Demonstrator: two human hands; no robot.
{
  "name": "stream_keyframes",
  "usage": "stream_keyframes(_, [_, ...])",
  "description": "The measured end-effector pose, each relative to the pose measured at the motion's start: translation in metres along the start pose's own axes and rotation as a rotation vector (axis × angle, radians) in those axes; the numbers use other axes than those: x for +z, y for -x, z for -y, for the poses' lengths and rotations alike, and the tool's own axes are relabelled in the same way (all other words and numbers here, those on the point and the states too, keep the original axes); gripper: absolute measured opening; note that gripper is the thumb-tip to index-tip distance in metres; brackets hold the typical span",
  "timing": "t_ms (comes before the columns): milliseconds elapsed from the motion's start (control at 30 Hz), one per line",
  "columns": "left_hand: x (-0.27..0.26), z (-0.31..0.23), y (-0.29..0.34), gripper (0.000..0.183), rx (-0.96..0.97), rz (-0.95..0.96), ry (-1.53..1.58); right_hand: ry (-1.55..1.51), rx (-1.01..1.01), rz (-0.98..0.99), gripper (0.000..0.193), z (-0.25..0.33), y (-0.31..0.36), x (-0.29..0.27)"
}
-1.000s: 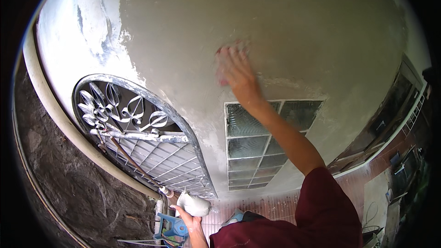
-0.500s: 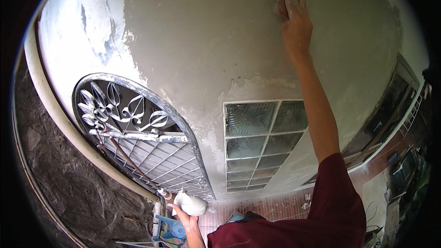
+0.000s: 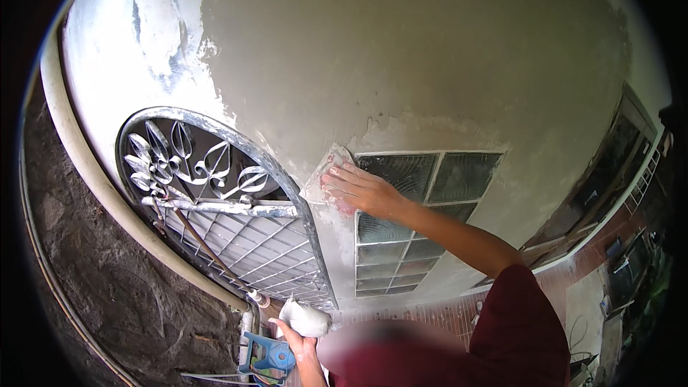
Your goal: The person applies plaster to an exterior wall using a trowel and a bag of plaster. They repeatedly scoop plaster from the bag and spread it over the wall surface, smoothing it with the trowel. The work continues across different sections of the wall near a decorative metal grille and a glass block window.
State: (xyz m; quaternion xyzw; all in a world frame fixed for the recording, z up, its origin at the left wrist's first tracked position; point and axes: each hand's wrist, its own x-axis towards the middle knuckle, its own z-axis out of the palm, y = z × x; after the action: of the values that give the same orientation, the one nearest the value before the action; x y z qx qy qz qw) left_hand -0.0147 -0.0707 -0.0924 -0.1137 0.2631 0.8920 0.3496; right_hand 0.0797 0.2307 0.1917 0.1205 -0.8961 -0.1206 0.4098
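Note:
My right hand point(image 3: 352, 186) is closed on a flat putty spreader point(image 3: 332, 160) caked with pale paste. The spreader lies against the grey wall point(image 3: 430, 50), between the arched window frame and the glass-block panel point(image 3: 393, 175). Paste coats the fingers of that hand. Low in the view, my left hand point(image 3: 299, 344) holds a white rounded tub point(image 3: 307, 318) with a smeared, uneven rim. What is inside the tub cannot be made out.
An arched metal grille point(image 3: 208, 172) with leaf scrolls sits in the wall at left. A pale pipe point(image 3: 93, 147) curves beside dark soil point(image 3: 93, 272). Below stands a blue plastic stool point(image 3: 269, 355). Tiled floor point(image 3: 448, 319) and a wooden-framed window point(image 3: 595, 179) lie to the right.
My right hand has come down and left with the spreader, from the upper wall to the strip beside the arched frame. My left hand still holds the tub in nearly the same place.

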Motion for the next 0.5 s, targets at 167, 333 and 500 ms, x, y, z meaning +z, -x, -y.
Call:
stream_keyframes(167, [-0.006, -0.003, -0.007, 0.065, 0.002, 0.031, 0.050, 0.432, 0.162, -0.207, 0.042, -0.057, -0.037, -0.105])
stream_keyframes(333, [-0.004, -0.003, -0.012, 0.069, -0.012, -0.015, 0.011, 0.743, 0.400, -0.567, 0.074, -0.154, -0.092, -0.188])
stream_keyframes(500, [0.003, 0.002, -0.014, 0.072, -0.013, -0.027, -0.036, 0.672, 0.324, -0.407, 0.068, -0.143, -0.077, -0.102])
